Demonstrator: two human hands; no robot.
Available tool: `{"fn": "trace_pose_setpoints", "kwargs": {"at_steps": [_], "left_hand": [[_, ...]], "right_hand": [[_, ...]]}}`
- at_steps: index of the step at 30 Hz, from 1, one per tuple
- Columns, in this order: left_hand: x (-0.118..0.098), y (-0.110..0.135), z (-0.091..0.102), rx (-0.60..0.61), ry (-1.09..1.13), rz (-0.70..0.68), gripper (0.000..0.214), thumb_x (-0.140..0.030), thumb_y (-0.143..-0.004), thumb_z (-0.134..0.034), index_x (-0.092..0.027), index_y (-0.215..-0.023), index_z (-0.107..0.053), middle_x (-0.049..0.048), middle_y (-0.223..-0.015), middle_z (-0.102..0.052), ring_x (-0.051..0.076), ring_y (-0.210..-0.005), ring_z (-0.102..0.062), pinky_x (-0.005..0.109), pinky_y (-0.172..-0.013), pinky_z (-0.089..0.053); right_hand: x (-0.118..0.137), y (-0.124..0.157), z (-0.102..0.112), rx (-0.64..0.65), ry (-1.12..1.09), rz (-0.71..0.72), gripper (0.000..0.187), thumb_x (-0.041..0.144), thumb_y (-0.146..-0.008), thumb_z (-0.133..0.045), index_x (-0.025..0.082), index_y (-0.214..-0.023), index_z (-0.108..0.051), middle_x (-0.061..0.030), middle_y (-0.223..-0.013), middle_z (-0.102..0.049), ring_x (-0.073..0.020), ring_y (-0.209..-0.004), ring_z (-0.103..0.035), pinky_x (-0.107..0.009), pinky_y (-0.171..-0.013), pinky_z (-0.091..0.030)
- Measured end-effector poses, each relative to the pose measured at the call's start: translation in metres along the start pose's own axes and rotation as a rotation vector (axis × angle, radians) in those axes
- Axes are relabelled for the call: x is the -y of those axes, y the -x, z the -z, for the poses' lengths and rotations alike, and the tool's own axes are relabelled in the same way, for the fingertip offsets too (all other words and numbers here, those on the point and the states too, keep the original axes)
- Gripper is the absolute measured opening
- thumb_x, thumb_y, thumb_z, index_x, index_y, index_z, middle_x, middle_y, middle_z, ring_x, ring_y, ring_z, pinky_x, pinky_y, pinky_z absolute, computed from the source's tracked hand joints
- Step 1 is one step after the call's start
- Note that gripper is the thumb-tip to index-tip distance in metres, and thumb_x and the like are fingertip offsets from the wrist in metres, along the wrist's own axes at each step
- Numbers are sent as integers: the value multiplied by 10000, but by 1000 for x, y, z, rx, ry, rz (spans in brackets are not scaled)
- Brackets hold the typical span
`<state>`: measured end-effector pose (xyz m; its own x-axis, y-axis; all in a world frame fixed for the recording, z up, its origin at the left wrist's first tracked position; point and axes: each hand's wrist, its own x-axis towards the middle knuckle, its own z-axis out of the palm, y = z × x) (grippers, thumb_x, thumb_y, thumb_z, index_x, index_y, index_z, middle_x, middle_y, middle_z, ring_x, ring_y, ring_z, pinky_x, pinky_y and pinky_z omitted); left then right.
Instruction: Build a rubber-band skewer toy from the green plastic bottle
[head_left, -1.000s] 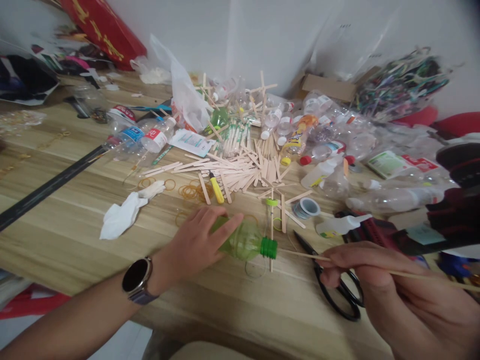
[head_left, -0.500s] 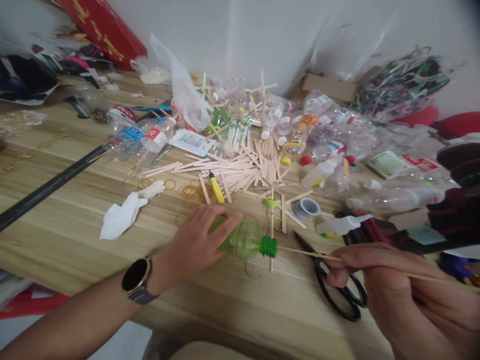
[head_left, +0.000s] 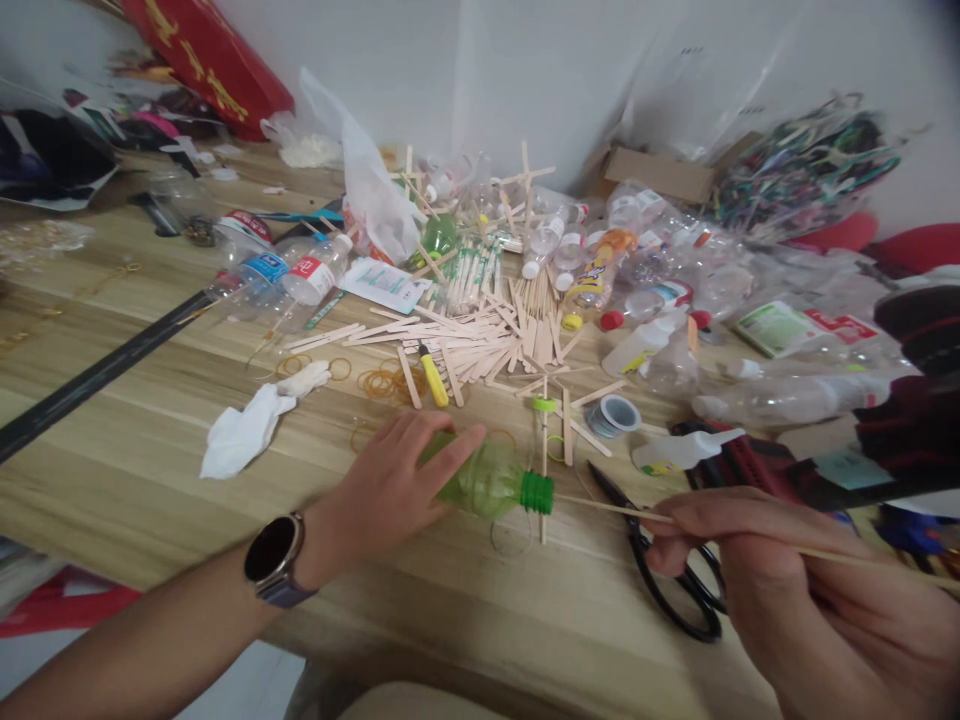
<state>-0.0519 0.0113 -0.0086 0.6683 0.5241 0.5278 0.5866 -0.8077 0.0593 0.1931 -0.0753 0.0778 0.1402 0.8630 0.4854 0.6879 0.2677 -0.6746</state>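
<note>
My left hand [head_left: 401, 470] is wrapped round a green plastic bottle [head_left: 491, 480] lying on its side, its uncapped neck pointing right. In my right hand [head_left: 795, 580] a thin wooden skewer [head_left: 604, 506] is pinched between thumb and fingers. The skewer's left end meets the bottle's mouth; how far it reaches inside I cannot make out. Black scissors [head_left: 671, 575] lie partly beneath my right fingers. Behind the bottle neck, a thin stick carries a light green cap [head_left: 544, 404].
Craft sticks [head_left: 480, 340] are heaped mid-table, with a yellow-handled tool [head_left: 433, 378] and rubber bands [head_left: 386, 382] nearby. Plastic bottles [head_left: 660, 265] crowd the back right. A glue bottle [head_left: 686, 451] and a small reel [head_left: 613, 415] lie closer. Left are a crumpled tissue [head_left: 247, 430] and black strip [head_left: 105, 375].
My right hand has shifted slightly left towards the bottle, still pinching the skewer. My left hand and the bottle have stayed in place.
</note>
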Motion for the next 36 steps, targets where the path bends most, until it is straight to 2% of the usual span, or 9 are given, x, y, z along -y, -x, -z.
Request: {"fn": "trace_pose_setpoints", "kwargs": {"at_steps": [8,12,14,17,20,23,26,29,36], "left_hand": [[1,0,-2,-8,-1,-1,567,-107,-780,-532,-148,-1333,-414,152,-1100,-537,290,-1005,-552,441,-837,-521],[1,0,-2,-9,-7,1,545,-126,-791,-529,-155,-1324,-420,146,-1095,-544,284,-998,-558,436,-832,-522],[1,1,-2,-2,-4,5,554,-126,-789,-533,-159,-1330,-417,144,-1101,-545,283,-1006,-558,436,-838,-521],[1,1,-2,4,-6,8,564,-120,-790,-537,-160,-1338,-410,147,-1109,-547,286,-1018,-556,444,-844,-521],[1,0,-1,9,-8,3,572,-117,-786,-541,-153,-1342,-408,150,-1112,-542,289,-1024,-552,449,-847,-522],[0,0,0,11,-3,-1,580,-104,-772,-549,-142,-1335,-416,151,-1109,-532,290,-1021,-547,448,-849,-522],[0,0,-1,2,2,0,581,-94,-761,-561,-134,-1326,-428,151,-1103,-526,291,-1012,-548,444,-846,-523],[1,1,-1,-6,3,-7,584,-94,-758,-572,-123,-1324,-435,157,-1102,-524,297,-1012,-548,448,-846,-521],[1,1,-1,4,20,0,585,-100,-763,-577,-132,-1329,-434,160,-1112,-539,301,-1024,-553,454,-854,-513]], "right_hand": [[-3,0,-1,-6,-18,4,193,306,-947,-528,337,-827,-676,40,-604,-667,-153,-587,-639,-241,-611,-533],[-12,-2,2,70,-31,156,178,233,-934,-536,328,-885,-679,48,-607,-680,-135,-562,-641,-206,-586,-537],[-14,-2,3,60,-8,121,196,212,-938,-522,325,-888,-674,43,-623,-683,-138,-591,-652,-210,-608,-542],[-14,-2,4,65,-21,165,197,226,-938,-523,322,-859,-675,44,-604,-673,-134,-580,-643,-204,-593,-535],[-12,-2,4,30,-2,74,211,242,-946,-518,326,-833,-674,37,-618,-676,-144,-603,-650,-222,-609,-538],[-10,-2,4,70,-26,151,181,279,-938,-531,347,-871,-685,39,-600,-680,-155,-549,-640,-242,-583,-547],[-4,-1,1,-60,71,25,225,386,-915,-556,328,-746,-692,-4,-593,-670,-208,-572,-655,-306,-546,-548],[-1,-1,-3,-151,125,42,277,518,-838,-616,316,-667,-696,-21,-533,-631,-241,-537,-646,-332,-466,-525],[-4,-1,-4,-179,131,22,277,526,-820,-638,300,-675,-705,-17,-525,-626,-230,-523,-643,-326,-474,-533]]}}
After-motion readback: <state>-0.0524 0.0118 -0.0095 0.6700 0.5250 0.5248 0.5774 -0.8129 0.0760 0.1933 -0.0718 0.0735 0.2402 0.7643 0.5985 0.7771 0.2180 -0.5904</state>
